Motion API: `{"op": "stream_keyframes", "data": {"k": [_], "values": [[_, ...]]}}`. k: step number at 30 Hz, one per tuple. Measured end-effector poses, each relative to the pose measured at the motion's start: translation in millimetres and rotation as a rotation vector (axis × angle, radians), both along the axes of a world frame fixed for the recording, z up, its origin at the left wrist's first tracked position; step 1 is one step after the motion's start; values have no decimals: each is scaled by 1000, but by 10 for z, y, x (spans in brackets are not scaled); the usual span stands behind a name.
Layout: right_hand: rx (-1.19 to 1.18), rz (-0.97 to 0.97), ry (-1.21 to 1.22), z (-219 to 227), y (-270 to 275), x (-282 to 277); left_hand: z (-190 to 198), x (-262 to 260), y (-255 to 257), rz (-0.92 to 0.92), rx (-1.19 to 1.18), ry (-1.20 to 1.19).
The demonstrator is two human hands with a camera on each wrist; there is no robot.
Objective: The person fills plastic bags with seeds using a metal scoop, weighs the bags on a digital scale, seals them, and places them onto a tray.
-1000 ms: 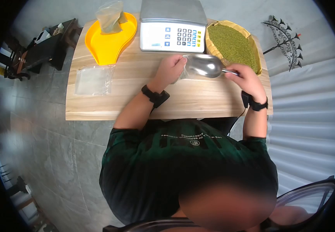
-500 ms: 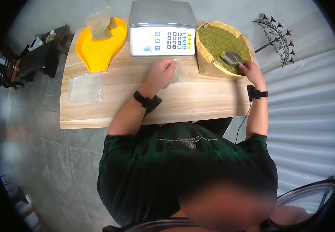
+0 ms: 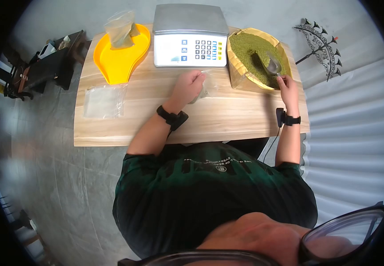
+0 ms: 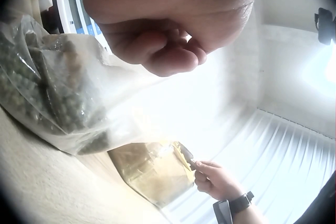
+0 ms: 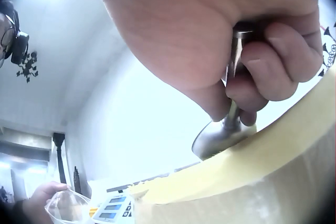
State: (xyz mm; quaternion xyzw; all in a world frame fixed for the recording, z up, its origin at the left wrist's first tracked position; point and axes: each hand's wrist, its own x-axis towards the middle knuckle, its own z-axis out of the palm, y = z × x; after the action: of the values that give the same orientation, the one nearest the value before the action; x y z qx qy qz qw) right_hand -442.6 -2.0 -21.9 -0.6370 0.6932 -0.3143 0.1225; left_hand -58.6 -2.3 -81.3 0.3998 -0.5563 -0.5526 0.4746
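The left hand (image 3: 187, 90) pinches the top of a clear plastic bag (image 3: 207, 90), whose lower part holds green grains, seen large in the left wrist view (image 4: 58, 85). The right hand (image 3: 288, 91) grips the handle of a metal scoop (image 3: 273, 65); in the right wrist view the fingers curl round that handle (image 5: 233, 66). The scoop's bowl is at the green grains (image 3: 248, 48) inside a yellow-rimmed sack (image 3: 238, 71). How full the bowl is, I cannot tell.
A white scale (image 3: 189, 44) with a grey plate stands at the table's back. On its left lies a yellow tray (image 3: 120, 66) with a filled bag (image 3: 122, 35) on it. Flat empty plastic bags (image 3: 104, 102) lie at the table's left. A dark metal stand (image 3: 322, 48) is beyond the sack.
From above the table beside the left hand's bag, the right hand has moved the scoop right, into the sack's grains. The left hand still pinches its bag. The head view has shifted slightly.
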Motion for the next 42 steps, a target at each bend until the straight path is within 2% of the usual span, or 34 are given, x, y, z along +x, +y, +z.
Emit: {"op": "stream_keyframes", "data": {"k": [3, 4, 6, 13, 15, 19, 21, 24, 30, 32, 33, 34, 37, 38, 41, 42], "values": [[-149, -46, -196, -188, 140, -39, 54, 15, 31, -17, 24, -11], [-148, -49, -197, -235, 183, -44, 68, 22, 41, -28, 30, -13], [-159, -86, -363, -312, 246, -36, 71, 32, 39, -35, 29, -9], [-153, -105, -395, -301, 274, -136, 55, 30, 36, -49, 6, 3], [-222, -100, -449, -259, 291, -92, 64, 25, 43, -45, -1, -13], [-179, -28, -470, -237, 399, 111, 134, 44, 70, -47, -16, -11], [-79, 8, -624, -305, 464, 231, 147, 38, 76, -26, -14, -22], [-12, 67, -732, -330, 566, 430, 124, 41, 63, -18, -22, -36], [83, 194, -778, -202, 723, 819, 89, 49, 46, -54, -16, 8], [146, 371, -652, -225, 704, 851, 86, 44, 56, -56, -20, 16], [159, 367, -538, -221, 694, 886, 87, 40, 60, -50, -13, 14], [155, 372, -537, -141, 675, 964, 91, 43, 53, -43, -10, 12], [186, 491, -2, 288, 602, 1197, 96, 35, 58, -57, 7, -30], [182, 490, -6, 410, 540, 1243, 83, 32, 53, -58, 5, -36], [126, 660, 353, 681, 327, 1357, 33, 22, 29, -69, 12, -16], [120, 662, 350, 756, 277, 1402, 23, 17, 23, -61, 9, 18]]}}
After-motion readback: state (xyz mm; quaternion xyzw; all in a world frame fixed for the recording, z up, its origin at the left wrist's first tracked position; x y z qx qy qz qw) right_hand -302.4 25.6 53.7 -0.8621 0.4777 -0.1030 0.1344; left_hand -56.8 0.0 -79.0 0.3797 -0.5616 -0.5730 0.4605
